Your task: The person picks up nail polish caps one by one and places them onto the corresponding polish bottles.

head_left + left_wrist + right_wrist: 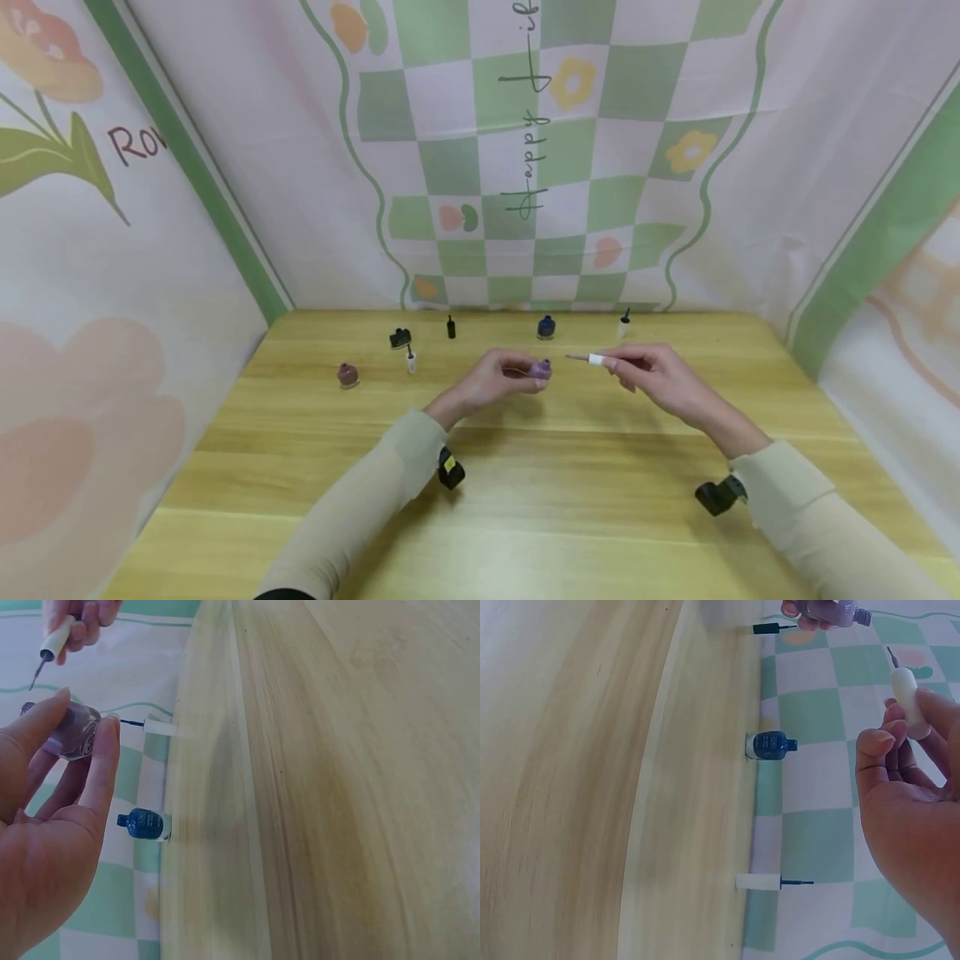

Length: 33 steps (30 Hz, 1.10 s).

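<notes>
My left hand [491, 383] holds an uncapped purple nail polish bottle [540, 370] between thumb and fingers, above the wooden table. In the left wrist view the bottle [73, 731] shows clear glass with mauve polish inside. To its right, my right hand [663, 379] pinches a white nail polish cap [596, 360] whose thin brush points left toward the bottle's neck. A gap separates brush and bottle. In the right wrist view the same cap [907, 701] sits between thumb and fingers, its brush free in the air.
Behind the hands stand a dark blue bottle [546, 328], a white cap with brush [624, 325] and a black cap with brush [451, 327]. Farther left are a black bottle [401, 338], another white brush cap [411, 360] and a mauve bottle [348, 376]. A patterned curtain [517, 167] hangs behind the table.
</notes>
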Each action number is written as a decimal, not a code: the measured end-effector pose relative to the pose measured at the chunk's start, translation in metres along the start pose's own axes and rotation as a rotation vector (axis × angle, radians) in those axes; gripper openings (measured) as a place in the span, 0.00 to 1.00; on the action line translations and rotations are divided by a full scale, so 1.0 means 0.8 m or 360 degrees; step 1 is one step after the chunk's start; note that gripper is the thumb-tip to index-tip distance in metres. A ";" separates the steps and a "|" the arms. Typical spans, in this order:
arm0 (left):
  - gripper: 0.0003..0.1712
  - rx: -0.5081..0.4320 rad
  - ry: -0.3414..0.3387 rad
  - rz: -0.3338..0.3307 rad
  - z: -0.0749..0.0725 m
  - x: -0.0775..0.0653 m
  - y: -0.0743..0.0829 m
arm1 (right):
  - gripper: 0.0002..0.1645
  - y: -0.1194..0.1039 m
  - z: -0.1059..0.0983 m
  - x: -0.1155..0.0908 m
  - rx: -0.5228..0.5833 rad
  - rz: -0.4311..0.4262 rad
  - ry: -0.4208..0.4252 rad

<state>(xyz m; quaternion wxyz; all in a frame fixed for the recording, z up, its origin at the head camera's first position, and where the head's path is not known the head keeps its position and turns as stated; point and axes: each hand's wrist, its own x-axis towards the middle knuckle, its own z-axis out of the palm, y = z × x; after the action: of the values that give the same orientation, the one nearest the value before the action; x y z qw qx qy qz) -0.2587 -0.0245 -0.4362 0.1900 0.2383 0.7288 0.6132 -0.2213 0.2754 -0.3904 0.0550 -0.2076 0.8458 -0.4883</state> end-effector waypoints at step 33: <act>0.16 0.0042 0.0014 -0.0011 -0.003 -0.007 -0.001 | 0.17 -0.017 0.012 0.010 0.0070 0.0124 0.0066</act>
<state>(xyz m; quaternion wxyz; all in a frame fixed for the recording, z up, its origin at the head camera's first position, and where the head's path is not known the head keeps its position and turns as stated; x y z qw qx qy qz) -0.2555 -0.0300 -0.4364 0.1857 0.2355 0.7384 0.6040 -0.2215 0.2585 -0.3830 0.0609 -0.1630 0.8433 -0.5086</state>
